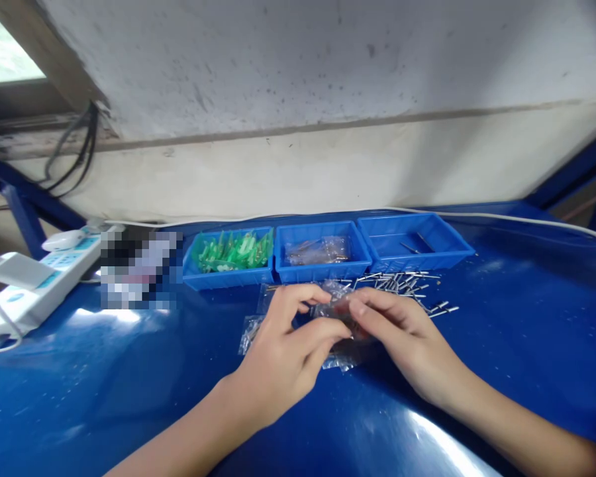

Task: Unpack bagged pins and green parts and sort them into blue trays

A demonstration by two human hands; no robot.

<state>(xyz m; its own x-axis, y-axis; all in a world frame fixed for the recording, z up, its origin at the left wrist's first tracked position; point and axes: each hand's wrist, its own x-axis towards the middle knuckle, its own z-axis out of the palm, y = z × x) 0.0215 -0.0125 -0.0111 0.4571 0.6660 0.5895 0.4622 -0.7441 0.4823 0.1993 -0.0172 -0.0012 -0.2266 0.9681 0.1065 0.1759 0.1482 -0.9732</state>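
Observation:
A small clear plastic bag (335, 291) lies between my hands, partly covered by the fingers. My right hand (407, 338) has its thumb and fingers closed on the right side of the bag. Around the left side curves my left hand (288, 351), with thumb and index finger apart and the thumb tip close to the bag. What is inside the bag cannot be made out. Another small clear packet (249, 331) rests on the table left of my left hand. Behind my right hand lies a loose pile of silver pop rivets (397, 283).
Three blue bins stand in a row: the left bin (228, 279) holds green plastic pieces, the middle bin (322, 271) clear packets, the right bin (417, 262) a few thin metal pieces. A white power strip (34, 291) sits at far left on the blue table (129, 384). A cable runs along the wall.

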